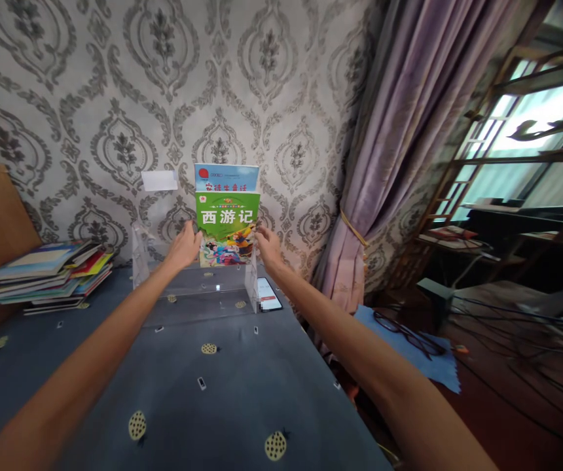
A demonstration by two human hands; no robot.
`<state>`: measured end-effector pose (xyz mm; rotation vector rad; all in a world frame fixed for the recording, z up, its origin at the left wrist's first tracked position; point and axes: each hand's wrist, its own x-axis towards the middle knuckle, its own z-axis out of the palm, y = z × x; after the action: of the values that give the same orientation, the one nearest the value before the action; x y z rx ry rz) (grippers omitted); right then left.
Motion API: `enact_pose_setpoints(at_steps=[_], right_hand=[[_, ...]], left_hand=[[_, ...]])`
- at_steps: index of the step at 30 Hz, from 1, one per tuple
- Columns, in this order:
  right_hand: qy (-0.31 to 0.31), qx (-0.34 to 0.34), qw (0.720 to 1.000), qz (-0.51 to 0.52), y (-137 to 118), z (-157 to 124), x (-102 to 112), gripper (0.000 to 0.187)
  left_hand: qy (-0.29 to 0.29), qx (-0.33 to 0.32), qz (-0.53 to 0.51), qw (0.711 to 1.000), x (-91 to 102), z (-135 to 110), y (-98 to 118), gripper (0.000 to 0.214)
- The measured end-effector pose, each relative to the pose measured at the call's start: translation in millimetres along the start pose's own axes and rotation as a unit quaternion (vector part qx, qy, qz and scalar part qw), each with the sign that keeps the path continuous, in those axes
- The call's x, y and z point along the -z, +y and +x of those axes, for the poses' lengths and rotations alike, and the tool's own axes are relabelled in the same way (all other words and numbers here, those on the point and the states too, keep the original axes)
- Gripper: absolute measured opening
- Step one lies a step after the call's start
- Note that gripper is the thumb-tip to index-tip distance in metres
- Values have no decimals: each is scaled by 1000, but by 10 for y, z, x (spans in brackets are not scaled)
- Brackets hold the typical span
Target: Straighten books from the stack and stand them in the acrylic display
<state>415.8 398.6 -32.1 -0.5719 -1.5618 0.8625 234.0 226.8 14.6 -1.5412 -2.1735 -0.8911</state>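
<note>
Two hands hold a green book up at a clear stand.
The left hand (186,245) has bent fingers on one side edge of the green book (228,229), and the right hand (268,247) pinches the other side, so the book is right between them, upright, with its front showing. A blue book (226,176) peeks out above, just behind it; I can't tell if the hands hold that one too. The clear stand (252,288) is below and between the hands, and a phone (268,297) lies just under the right hand. This looks like the part where the book gets lined up with the stand. The next move seems to need both hands level and gentle, so the book doesn't tip.
</note>
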Motion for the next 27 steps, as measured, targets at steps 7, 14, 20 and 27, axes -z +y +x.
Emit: enact_pose_setpoints(at_steps=[7, 14, 20, 27], right_hand=[[-25, 2, 1000, 5, 27, -500, 4, 45], [-173, 66, 981, -51, -206, -1423, -26, 42], [-395, 5, 915, -81, -282, -2276, -129, 39], [-415, -46, 907, -54, -169, -2702, -175, 36]], left_hand=[[31, -82, 56, 995, -180, -432, -264, 49], [17, -129, 61, 990, -295, -1055, -495, 46], [49, -163, 75, 983, -100, -1537, -990, 37], [63, -14, 196, 978, 476, -1556, -1839, 41]])
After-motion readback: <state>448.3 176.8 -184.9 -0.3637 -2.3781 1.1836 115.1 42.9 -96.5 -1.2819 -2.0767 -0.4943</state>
